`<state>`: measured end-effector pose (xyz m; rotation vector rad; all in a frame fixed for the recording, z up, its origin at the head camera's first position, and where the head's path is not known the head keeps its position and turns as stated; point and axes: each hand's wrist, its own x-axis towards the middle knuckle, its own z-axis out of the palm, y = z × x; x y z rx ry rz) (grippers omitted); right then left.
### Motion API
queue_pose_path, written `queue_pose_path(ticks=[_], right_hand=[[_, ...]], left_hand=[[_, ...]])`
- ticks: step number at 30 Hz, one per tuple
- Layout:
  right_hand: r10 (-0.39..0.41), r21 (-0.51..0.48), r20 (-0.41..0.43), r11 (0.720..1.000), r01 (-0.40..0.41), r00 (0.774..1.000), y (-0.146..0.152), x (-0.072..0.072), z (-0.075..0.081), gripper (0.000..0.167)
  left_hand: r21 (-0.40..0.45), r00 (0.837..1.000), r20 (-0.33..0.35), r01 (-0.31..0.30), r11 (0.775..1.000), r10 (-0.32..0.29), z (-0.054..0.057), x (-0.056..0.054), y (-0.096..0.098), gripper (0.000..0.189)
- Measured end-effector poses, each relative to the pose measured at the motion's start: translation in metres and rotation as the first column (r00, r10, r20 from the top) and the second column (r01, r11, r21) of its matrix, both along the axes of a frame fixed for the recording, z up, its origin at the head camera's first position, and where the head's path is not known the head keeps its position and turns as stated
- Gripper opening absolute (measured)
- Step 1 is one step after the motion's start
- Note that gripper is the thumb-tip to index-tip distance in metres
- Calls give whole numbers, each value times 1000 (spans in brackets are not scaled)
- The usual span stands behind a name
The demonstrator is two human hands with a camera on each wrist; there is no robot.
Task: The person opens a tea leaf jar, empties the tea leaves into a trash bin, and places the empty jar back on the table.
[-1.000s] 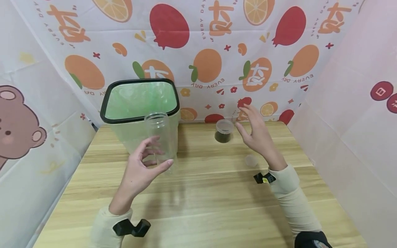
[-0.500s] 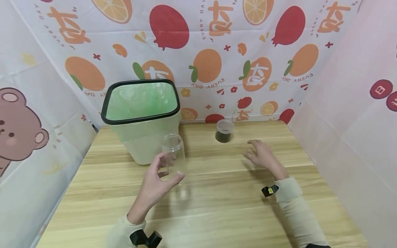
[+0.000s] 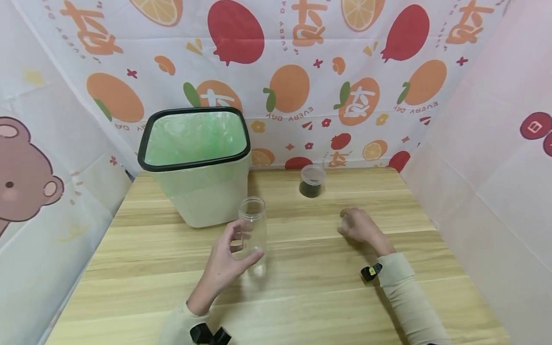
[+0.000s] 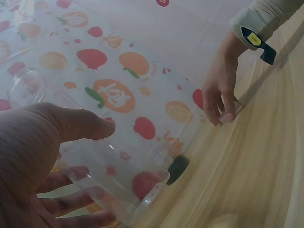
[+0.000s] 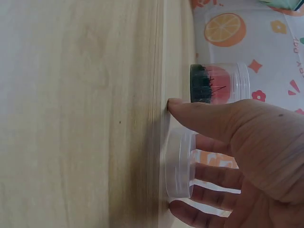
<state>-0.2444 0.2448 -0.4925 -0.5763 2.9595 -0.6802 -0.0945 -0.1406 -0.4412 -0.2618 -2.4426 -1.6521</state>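
- Head view: left hand [image 3: 227, 264] grips a clear, screw-neck plastic bottle [image 3: 258, 233], thumb one side, fingers wrapping the other. Bottle stands roughly upright, near and right of the bin; no cap visible. Base contact with the table [image 3: 302, 297] unclear.
- Right hand [image 3: 361, 226] reaches down at right, bent fingers and thumb around a clear lid [image 5: 178, 164]. Lid is on or just at the tabletop; pads pressing or merely beside it, cannot tell.
- Small screw-top jar [image 3: 312, 181] sits untouched, far side, left of the right hand. Can't tell if it's capped.
- Risk: lid is thin and smooth, so an off-centre pinch could skid or flip it.
- Risk: bottle looks slick and light; weak thumb pressure could let it slip or tip, a hard squeeze could dent it.
- Risk: careless right-hand sweep to the far left could knock the jar; if it's uncapped, dark contents spill.
- Materials: bottle tall, glossy cylinder. Lid a shallow disc with sidewall. Jar squat, clear, ringed top, dark rough-looking fill low down.
- Bin [image 3: 211, 194] at far left: tapered, pale green, black rim, crinkled green liner [image 3: 198, 139]. Table is wood-grain; fruit-print sheet [image 3: 319, 79] hangs behind.
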Motion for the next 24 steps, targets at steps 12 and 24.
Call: queue_pose_path(ticks=[12,24], right_hand=[[-25,-44,24,999,26,999,1,4,4,47],[41,-152,-167,986,-66,985,-16,9,53,45]], left_hand=[[-14,1000,7,4,1000,-4,-7,-1,1,70],[-64,1000,-7,7,998,-8,-4,-3,6,73]])
